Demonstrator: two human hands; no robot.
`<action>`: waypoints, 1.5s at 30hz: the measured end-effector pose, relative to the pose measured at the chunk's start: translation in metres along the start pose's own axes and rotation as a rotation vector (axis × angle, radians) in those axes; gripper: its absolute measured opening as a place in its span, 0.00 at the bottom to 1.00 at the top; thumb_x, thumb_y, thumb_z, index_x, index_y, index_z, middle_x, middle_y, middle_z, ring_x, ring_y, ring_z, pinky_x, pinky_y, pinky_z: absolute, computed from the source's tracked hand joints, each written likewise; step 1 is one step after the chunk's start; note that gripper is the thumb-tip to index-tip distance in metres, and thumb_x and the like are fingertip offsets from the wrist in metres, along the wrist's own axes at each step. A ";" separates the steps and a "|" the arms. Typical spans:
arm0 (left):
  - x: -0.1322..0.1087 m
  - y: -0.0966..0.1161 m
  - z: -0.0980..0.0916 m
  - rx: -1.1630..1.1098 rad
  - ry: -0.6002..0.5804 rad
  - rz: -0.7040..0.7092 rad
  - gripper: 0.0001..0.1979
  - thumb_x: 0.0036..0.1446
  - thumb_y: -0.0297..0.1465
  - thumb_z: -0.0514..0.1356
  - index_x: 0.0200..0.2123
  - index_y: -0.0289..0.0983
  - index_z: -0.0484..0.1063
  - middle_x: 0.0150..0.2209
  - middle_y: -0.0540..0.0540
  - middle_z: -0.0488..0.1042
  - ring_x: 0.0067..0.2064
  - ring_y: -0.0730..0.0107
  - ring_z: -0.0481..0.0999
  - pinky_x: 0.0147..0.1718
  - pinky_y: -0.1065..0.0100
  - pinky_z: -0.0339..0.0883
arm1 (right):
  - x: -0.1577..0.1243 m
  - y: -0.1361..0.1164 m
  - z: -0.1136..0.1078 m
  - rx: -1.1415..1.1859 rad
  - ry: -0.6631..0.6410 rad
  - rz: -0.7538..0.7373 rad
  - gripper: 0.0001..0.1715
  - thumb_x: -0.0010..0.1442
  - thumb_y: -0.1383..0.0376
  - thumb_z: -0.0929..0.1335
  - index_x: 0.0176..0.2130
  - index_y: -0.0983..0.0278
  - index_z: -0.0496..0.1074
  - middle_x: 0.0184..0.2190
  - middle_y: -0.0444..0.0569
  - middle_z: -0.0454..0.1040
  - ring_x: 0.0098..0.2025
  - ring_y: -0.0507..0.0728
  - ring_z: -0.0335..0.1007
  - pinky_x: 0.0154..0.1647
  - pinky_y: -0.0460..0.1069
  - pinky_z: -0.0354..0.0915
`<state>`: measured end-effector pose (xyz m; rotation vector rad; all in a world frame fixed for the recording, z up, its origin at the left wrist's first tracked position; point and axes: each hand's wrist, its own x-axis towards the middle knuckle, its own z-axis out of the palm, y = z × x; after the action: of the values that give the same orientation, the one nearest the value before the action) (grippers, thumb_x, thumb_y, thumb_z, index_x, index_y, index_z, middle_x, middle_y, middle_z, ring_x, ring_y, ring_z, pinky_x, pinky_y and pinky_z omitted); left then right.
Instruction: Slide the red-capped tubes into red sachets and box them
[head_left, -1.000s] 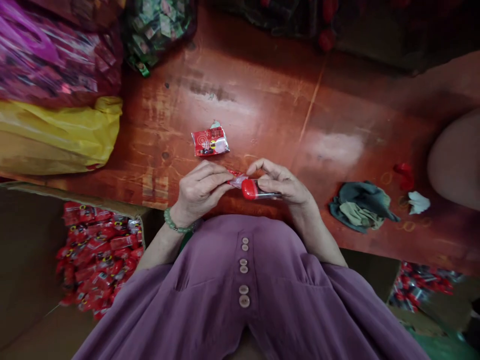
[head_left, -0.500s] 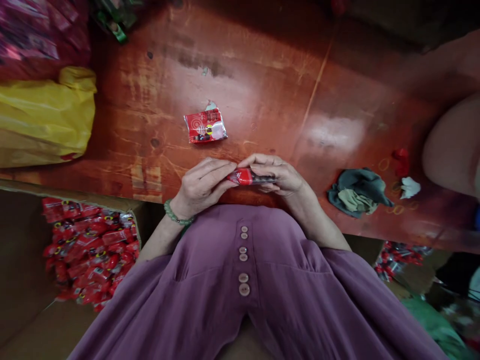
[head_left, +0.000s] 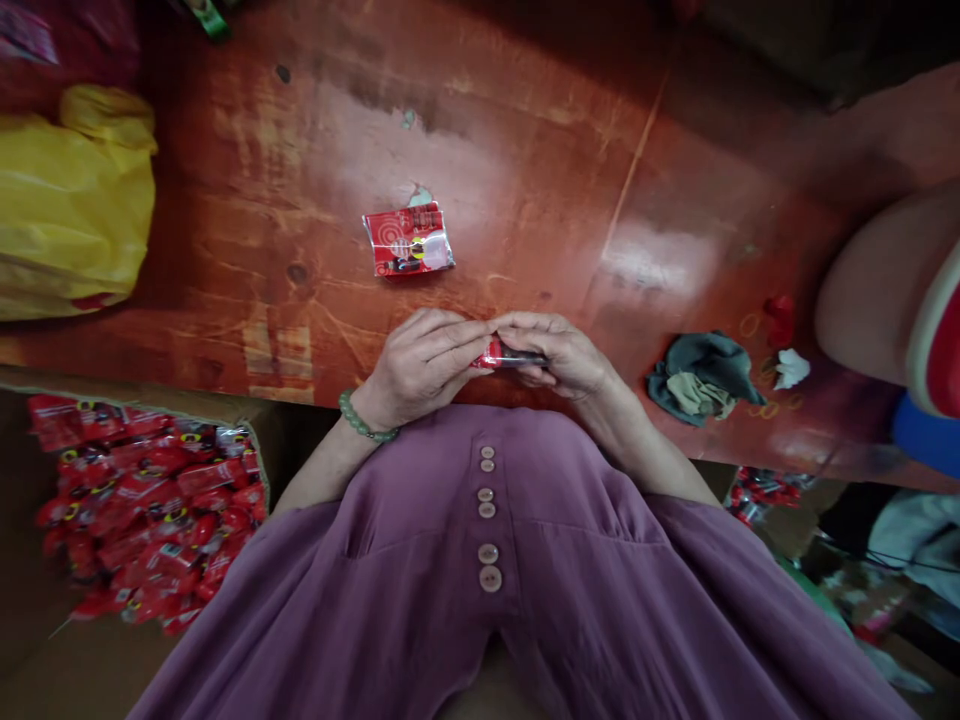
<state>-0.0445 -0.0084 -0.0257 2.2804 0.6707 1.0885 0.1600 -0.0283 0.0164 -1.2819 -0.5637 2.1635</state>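
In the head view, both hands hold a small dark, bottle-shaped item in a red printed wrapper (head_left: 492, 355) just above the table's near edge. My left hand (head_left: 424, 365), with a green bead bracelet on its wrist, is closed around the red end. Fingers of my right hand (head_left: 559, 355) are wrapped round the dark end, and the fingertips of both hands meet over the item. Part of it is hidden under the fingers. Beyond the hands lie flat red printed wrappers (head_left: 409, 240), apparently stacked, on the reddish-brown table (head_left: 510, 230).
A cardboard box (head_left: 259, 450) of red packets (head_left: 161, 510) stands below the table edge at left. A yellow bag (head_left: 71, 200) sits at far left. To the right lie a dark crumpled cloth (head_left: 705, 375), a white scrap (head_left: 790, 368) and a rounded beige container (head_left: 862, 290).
My left hand has slid slightly right along the item, covering more of the red wrapper. The camera view has shifted a little, bringing more of the right side into sight.
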 end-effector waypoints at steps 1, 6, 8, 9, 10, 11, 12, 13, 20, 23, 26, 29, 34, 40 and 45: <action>0.000 0.000 -0.001 0.000 -0.005 0.005 0.12 0.62 0.31 0.63 0.48 0.38 0.75 0.46 0.43 0.82 0.44 0.65 0.79 0.41 0.62 0.73 | 0.001 0.001 0.001 0.000 0.007 -0.007 0.16 0.55 0.57 0.73 0.38 0.66 0.73 0.11 0.32 0.61 0.10 0.43 0.45 0.10 0.40 0.41; -0.001 0.004 -0.011 -0.010 -0.002 -0.201 0.21 0.59 0.38 0.66 0.55 0.42 0.73 0.54 0.42 0.78 0.56 0.56 0.75 0.56 0.54 0.68 | 0.004 0.003 0.012 -0.033 0.052 -0.139 0.16 0.57 0.55 0.72 0.38 0.64 0.73 0.16 0.33 0.64 0.12 0.42 0.46 0.11 0.41 0.43; -0.003 0.012 -0.014 -0.112 0.085 -0.458 0.34 0.51 0.46 0.70 0.58 0.40 0.70 0.60 0.39 0.73 0.63 0.50 0.69 0.62 0.49 0.62 | 0.002 0.003 0.018 -0.131 0.118 -0.240 0.16 0.61 0.54 0.70 0.42 0.63 0.74 0.20 0.35 0.68 0.14 0.43 0.49 0.13 0.40 0.47; -0.003 0.017 -0.015 -0.231 0.143 -0.595 0.39 0.48 0.48 0.71 0.60 0.40 0.68 0.61 0.38 0.71 0.63 0.50 0.69 0.63 0.50 0.62 | 0.000 0.003 0.020 -0.202 0.159 -0.306 0.16 0.62 0.55 0.69 0.44 0.62 0.74 0.23 0.37 0.71 0.16 0.43 0.54 0.15 0.40 0.52; -0.004 0.022 -0.014 -0.402 0.197 -0.723 0.40 0.46 0.50 0.72 0.60 0.40 0.68 0.61 0.38 0.71 0.62 0.51 0.71 0.61 0.51 0.65 | -0.002 0.003 0.022 -0.286 0.197 -0.381 0.16 0.63 0.55 0.69 0.46 0.62 0.74 0.27 0.39 0.73 0.20 0.44 0.60 0.19 0.41 0.57; -0.004 0.028 -0.013 -0.612 0.234 -0.838 0.39 0.46 0.51 0.71 0.58 0.40 0.69 0.59 0.38 0.73 0.58 0.53 0.74 0.58 0.53 0.69 | -0.003 0.003 0.024 -0.381 0.222 -0.460 0.16 0.64 0.55 0.68 0.47 0.61 0.74 0.30 0.41 0.76 0.24 0.46 0.65 0.24 0.41 0.62; -0.003 0.033 -0.012 -0.833 0.260 -0.935 0.35 0.48 0.50 0.71 0.55 0.40 0.71 0.55 0.39 0.76 0.54 0.56 0.78 0.53 0.56 0.73 | -0.004 0.004 0.025 -0.484 0.236 -0.539 0.16 0.65 0.55 0.68 0.49 0.60 0.74 0.34 0.42 0.77 0.28 0.47 0.68 0.28 0.43 0.66; -0.001 0.038 -0.010 -1.033 0.278 -1.015 0.30 0.49 0.50 0.70 0.50 0.39 0.74 0.51 0.40 0.78 0.49 0.59 0.80 0.50 0.58 0.75 | -0.004 0.004 0.026 -0.590 0.236 -0.615 0.16 0.66 0.56 0.67 0.50 0.60 0.73 0.37 0.43 0.78 0.31 0.48 0.71 0.32 0.44 0.69; 0.023 0.045 -0.006 -1.294 0.561 -1.228 0.17 0.44 0.43 0.75 0.29 0.36 0.79 0.29 0.48 0.80 0.35 0.69 0.80 0.44 0.65 0.75 | 0.008 0.010 0.028 -0.991 0.222 -0.938 0.21 0.67 0.54 0.66 0.56 0.59 0.68 0.41 0.48 0.78 0.37 0.53 0.76 0.39 0.48 0.72; 0.025 0.040 -0.006 -1.198 0.643 -1.227 0.16 0.42 0.42 0.76 0.29 0.37 0.80 0.29 0.50 0.81 0.30 0.74 0.77 0.39 0.68 0.74 | 0.003 0.007 0.027 -0.940 0.167 -0.820 0.27 0.66 0.54 0.68 0.60 0.60 0.62 0.36 0.44 0.76 0.31 0.51 0.72 0.33 0.47 0.71; 0.025 0.036 -0.004 -1.113 0.705 -1.197 0.16 0.40 0.40 0.77 0.29 0.38 0.80 0.29 0.51 0.81 0.31 0.75 0.77 0.38 0.70 0.73 | -0.004 0.004 0.027 -0.889 0.151 -0.719 0.19 0.69 0.59 0.64 0.58 0.60 0.63 0.39 0.46 0.75 0.35 0.52 0.73 0.39 0.49 0.72; 0.027 0.034 0.000 -1.097 0.706 -1.168 0.16 0.38 0.40 0.77 0.28 0.39 0.81 0.28 0.52 0.81 0.31 0.76 0.78 0.38 0.71 0.73 | -0.004 0.006 0.027 -0.835 0.200 -0.749 0.14 0.69 0.63 0.63 0.54 0.61 0.65 0.40 0.46 0.75 0.35 0.51 0.73 0.42 0.50 0.73; 0.028 0.026 0.007 -1.014 0.689 -1.128 0.17 0.40 0.43 0.76 0.28 0.38 0.81 0.28 0.51 0.81 0.29 0.75 0.77 0.34 0.71 0.73 | 0.013 0.013 0.027 -0.391 0.108 -0.599 0.17 0.68 0.54 0.65 0.52 0.59 0.64 0.32 0.41 0.73 0.23 0.47 0.66 0.27 0.45 0.68; 0.027 0.018 0.011 -0.840 0.632 -1.083 0.14 0.48 0.42 0.73 0.33 0.39 0.81 0.32 0.50 0.82 0.32 0.74 0.78 0.36 0.72 0.73 | 0.025 0.021 0.032 -0.299 0.232 -0.561 0.22 0.63 0.49 0.69 0.50 0.59 0.64 0.31 0.40 0.71 0.23 0.46 0.64 0.26 0.44 0.66; 0.032 0.015 0.012 -0.869 0.588 -1.094 0.13 0.49 0.41 0.73 0.32 0.38 0.81 0.30 0.50 0.81 0.30 0.75 0.78 0.35 0.71 0.74 | 0.030 0.015 0.023 -0.182 0.075 -0.476 0.25 0.61 0.46 0.69 0.48 0.60 0.64 0.30 0.41 0.73 0.22 0.46 0.65 0.22 0.43 0.64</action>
<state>-0.0144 -0.0023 -0.0052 0.6324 1.1533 1.0998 0.1238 -0.0219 -0.0020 -1.1697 -0.9454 1.6946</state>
